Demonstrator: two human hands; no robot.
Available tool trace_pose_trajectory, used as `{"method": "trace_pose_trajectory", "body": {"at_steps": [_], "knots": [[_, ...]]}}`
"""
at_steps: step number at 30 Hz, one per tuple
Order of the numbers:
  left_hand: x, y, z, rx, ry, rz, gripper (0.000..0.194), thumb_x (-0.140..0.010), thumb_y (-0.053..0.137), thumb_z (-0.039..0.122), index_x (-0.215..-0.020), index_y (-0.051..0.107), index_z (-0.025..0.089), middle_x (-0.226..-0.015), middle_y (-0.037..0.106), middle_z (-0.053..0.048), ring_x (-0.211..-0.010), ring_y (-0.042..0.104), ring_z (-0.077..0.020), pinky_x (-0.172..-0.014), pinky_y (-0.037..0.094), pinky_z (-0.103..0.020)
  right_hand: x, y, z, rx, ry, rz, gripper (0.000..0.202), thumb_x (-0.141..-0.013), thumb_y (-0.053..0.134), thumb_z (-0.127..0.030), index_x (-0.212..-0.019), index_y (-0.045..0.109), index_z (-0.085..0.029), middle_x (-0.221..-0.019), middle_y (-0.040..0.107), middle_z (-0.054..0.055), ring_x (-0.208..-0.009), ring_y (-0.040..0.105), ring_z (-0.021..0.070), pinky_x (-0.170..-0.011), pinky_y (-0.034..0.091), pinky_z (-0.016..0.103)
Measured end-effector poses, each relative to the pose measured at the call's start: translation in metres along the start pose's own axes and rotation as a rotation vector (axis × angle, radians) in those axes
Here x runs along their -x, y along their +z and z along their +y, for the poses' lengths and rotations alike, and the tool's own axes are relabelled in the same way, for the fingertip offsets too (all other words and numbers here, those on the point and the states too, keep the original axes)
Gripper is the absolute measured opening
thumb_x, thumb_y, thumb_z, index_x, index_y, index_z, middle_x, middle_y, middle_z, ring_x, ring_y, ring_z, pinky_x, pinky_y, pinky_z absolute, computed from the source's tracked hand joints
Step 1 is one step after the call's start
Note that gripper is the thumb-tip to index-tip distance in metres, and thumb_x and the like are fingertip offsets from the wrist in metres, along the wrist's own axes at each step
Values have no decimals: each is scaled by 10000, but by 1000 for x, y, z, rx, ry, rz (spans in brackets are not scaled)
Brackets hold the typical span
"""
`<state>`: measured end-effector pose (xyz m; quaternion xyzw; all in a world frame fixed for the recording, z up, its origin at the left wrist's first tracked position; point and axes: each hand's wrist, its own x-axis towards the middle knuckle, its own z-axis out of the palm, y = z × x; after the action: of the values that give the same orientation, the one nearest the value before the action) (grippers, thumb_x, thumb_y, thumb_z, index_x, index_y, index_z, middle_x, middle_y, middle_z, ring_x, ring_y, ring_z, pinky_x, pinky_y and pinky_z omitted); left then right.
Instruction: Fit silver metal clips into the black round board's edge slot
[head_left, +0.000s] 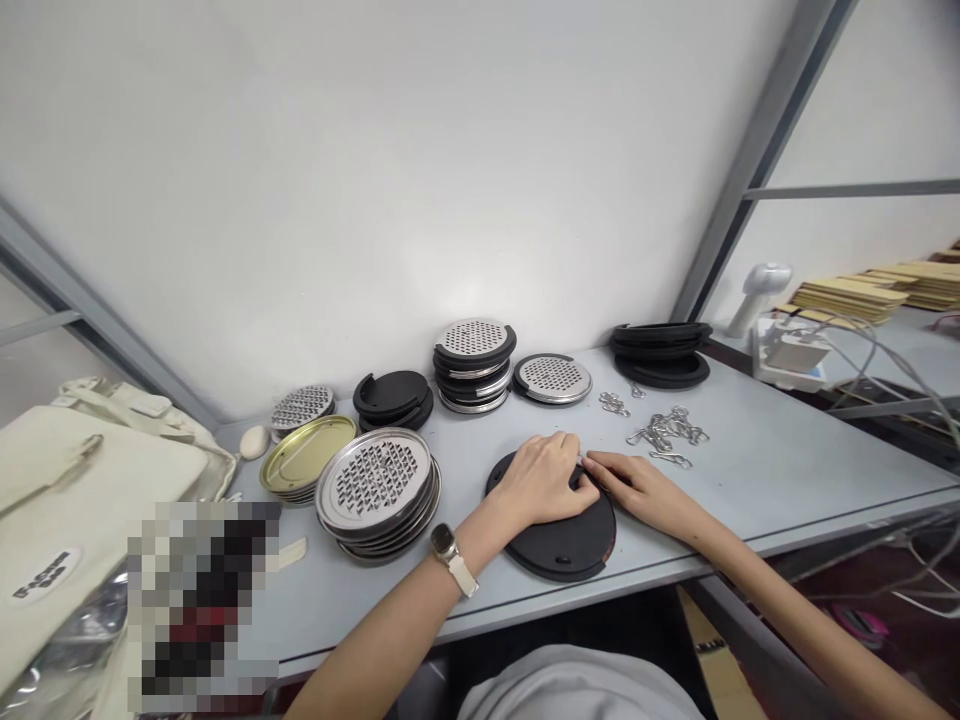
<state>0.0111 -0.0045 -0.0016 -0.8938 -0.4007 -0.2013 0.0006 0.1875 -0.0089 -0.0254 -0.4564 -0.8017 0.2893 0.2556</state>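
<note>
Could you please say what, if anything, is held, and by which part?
It cannot be told: the left hand and right hand meet over the far edge of the black disc, hiding any grip.

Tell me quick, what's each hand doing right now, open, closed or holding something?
Left hand: fingers curled over the black disc; anything pinched is hidden.
Right hand: fingers bent at the disc's far edge; whether they grip anything can't be told.

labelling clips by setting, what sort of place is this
Probably a small assembly or packing workstation: perforated metal discs stand stacked, small metal clips lie in a loose heap, and the person's left hand is on a black disc.
</note>
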Motion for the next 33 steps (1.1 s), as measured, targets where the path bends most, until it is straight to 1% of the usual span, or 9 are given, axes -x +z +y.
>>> {"method": "trace_pose_trajectory", "body": {"at_steps": [6, 11, 14, 17, 19, 22, 24, 27, 33], "knots": [[0, -6, -2, 0, 16, -62, 139, -801, 474, 285, -892, 445, 184, -844, 556, -29, -755, 550, -186, -693, 437, -296, -2, -5, -3, 8, 9, -26, 453, -940, 293, -471, -785, 608, -186, -726, 651, 37, -682, 570, 199, -672, 435, 300], [4, -13, -3, -122, -7, -74, 71, -845, 421, 226, -866, 465, 173, -878, 556, -60, -852, 542, -214, -789, 424, -339, -24, -14, -12, 23, -3, -144, 422, -928, 328, -446, -746, 613, -194, -669, 636, 35, -627, 549, 189, -632, 409, 294], [10, -15, -2, -185, -109, -63, 95, -861, 388, 192, -892, 474, 162, -882, 561, -72, -853, 549, -222, -772, 422, -347, -46, -19, -14, 55, -79, -248, 378, -939, 328, -382, -769, 605, -188, -683, 626, 23, -597, 515, 161, -622, 381, 284], [13, -13, -1, -168, -266, -93, 115, -874, 359, 184, -916, 465, 173, -842, 578, -51, -731, 575, -208, -633, 416, -319, -68, -23, -11, 85, -111, -406, 389, -932, 345, -388, -668, 545, -185, -564, 519, -17, -520, 413, 126, -542, 332, 255], [13, -13, -1, -161, -353, -125, 122, -880, 347, 185, -926, 459, 181, -797, 589, -35, -669, 586, -208, -570, 392, -308, -79, -24, -8, 78, -117, -468, 390, -931, 349, -387, -638, 508, -184, -549, 474, -29, -509, 375, 113, -521, 312, 243], [12, -14, -4, -138, -420, -145, 121, -885, 350, 206, -928, 463, 193, -762, 606, -21, -643, 601, -209, -538, 371, -300, -86, -22, -5, 46, -157, -486, 391, -940, 342, -377, -621, 461, -184, -532, 413, -43, -503, 348, 104, -517, 299, 235], [11, -14, -6, -104, -445, -163, 108, -879, 374, 218, -918, 473, 202, -753, 617, -13, -640, 607, -205, -539, 369, -295, -85, -18, -4, 11, -167, -450, 393, -950, 325, -371, -629, 452, -182, -540, 411, -43, -515, 366, 104, -531, 311, 232], [11, -12, -6, -70, -496, -168, 123, -872, 385, 220, -936, 489, 213, -776, 633, -13, -660, 615, -207, -557, 376, -300, -79, -13, -3, -15, -129, -406, 399, -967, 294, -366, -663, 470, -177, -572, 445, -31, -532, 400, 106, -534, 315, 230], [12, -8, -7, 4, -537, -158, 115, -849, 414, 233, -926, 499, 223, -787, 637, -4, -685, 616, -208, -586, 387, -312, -78, -14, -6, -32, -83, -446, 407, -972, 283, -376, -642, 421, -182, -547, 399, -39, -513, 371, 98, -511, 283, 224]]}}
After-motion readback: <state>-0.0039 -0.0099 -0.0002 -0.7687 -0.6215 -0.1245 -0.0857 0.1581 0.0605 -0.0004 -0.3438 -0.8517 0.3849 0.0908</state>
